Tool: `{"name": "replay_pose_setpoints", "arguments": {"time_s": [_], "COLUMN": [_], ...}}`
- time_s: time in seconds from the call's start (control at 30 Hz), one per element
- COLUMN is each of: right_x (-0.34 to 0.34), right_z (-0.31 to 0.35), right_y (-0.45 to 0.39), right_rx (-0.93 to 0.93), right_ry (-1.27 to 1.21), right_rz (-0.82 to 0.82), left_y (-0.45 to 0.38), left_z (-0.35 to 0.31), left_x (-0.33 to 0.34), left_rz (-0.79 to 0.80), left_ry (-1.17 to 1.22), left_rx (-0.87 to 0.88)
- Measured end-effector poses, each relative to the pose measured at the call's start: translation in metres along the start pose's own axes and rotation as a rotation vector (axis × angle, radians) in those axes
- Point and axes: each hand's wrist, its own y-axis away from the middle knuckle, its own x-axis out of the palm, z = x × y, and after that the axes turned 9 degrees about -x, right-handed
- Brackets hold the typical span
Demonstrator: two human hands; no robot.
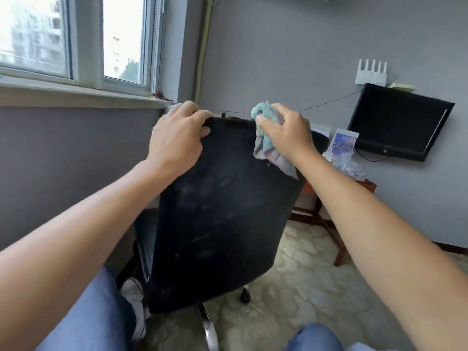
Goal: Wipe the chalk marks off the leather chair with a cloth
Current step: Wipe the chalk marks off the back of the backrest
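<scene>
My left hand (177, 138) grips top left edge of black leather chair (222, 211) back, fingers curled over rim. My right hand (286, 133) bunches pale blue-pink cloth (266, 140) against top right corner. Faint whitish chalk marks (202, 198) smear mid backrest. Window (76, 39) far left, dark monitor (397, 122) far right.

Black leather chair (222, 211), matt and dusted with faint pale smears. Soft, worn cloth (266, 138) (pale blue, pink edging), rumpled. Shiny metal chair base (209, 325). Reddish wooden side table (326, 211). Glossy black plastic monitor (397, 122).
</scene>
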Motion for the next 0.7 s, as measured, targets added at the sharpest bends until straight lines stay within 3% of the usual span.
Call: {"name": "replay_pose_setpoints", "arguments": {"time_s": [0.17,0.33,0.47,0.6,0.7], "right_x": [-0.033,-0.045,-0.031,-0.018,0.011], "right_z": [-0.063,-0.081,-0.047,-0.014,-0.005], "right_y": [-0.013,-0.001,0.011,0.026,0.042], "right_rx": [0.28,0.39,0.26,0.208,0.215], "right_ry": [0.135,0.017,-0.066,-0.434,-0.427], "right_rz": [-0.033,-0.068,-0.127,-0.134,-0.243], "left_y": [-0.013,-0.022,-0.019,-0.018,-0.014], "left_z": [0.041,0.053,-0.007,-0.077,-0.083], "left_x": [-0.02,-0.016,0.012,0.046,0.045], "left_rz": [-0.008,0.051,0.096,0.214,0.19], "left_ry": [-0.129,-0.352,-0.301,-0.227,-0.225], "left_rx": [-0.09,-0.212,0.016,0.255,0.237]}}
